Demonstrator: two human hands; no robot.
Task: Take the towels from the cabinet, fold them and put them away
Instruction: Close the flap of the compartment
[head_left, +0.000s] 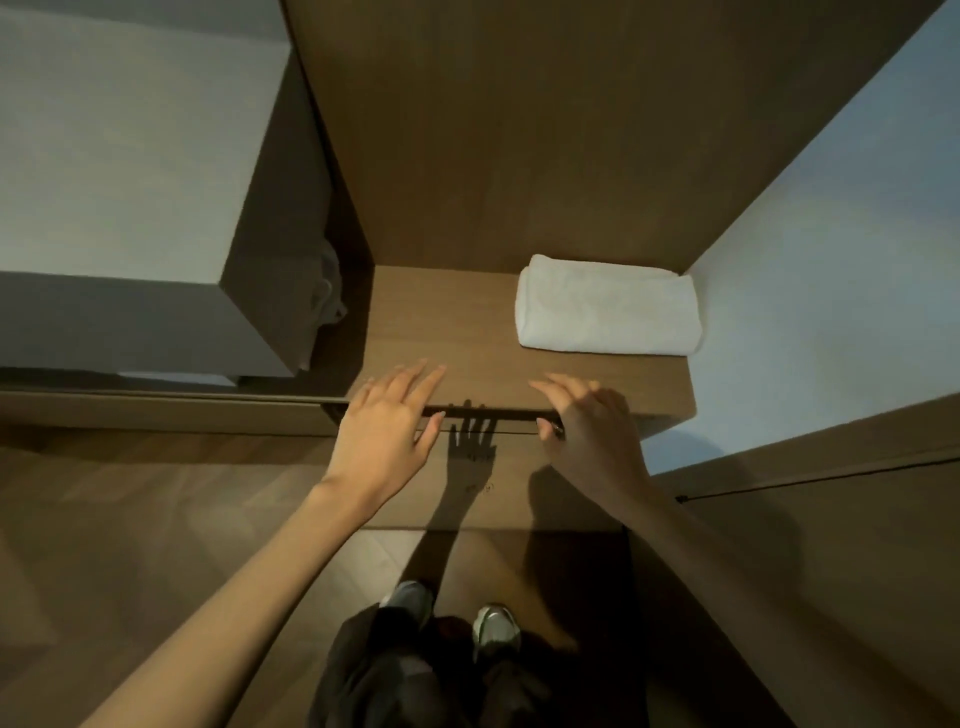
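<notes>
Both hands are empty: the left hand hovers flat with fingers straight over the front edge of the cabinet shelf, the right hand beside it with fingers loosely bent. A folded white towel lies at the shelf's back right corner, apart from both hands. This looks like the putting-away stage with one towel stowed; next would likely be fetching another or closing up.

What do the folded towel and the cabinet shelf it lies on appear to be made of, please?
The towel looks like white terry cloth: soft, matte, rounded at its folds, with a faintly nubbly surface. The shelf looks like wood or wood-look laminate, since a brown grain shows under a smooth, low-sheen finish; which of the two cannot be told from here.
</notes>
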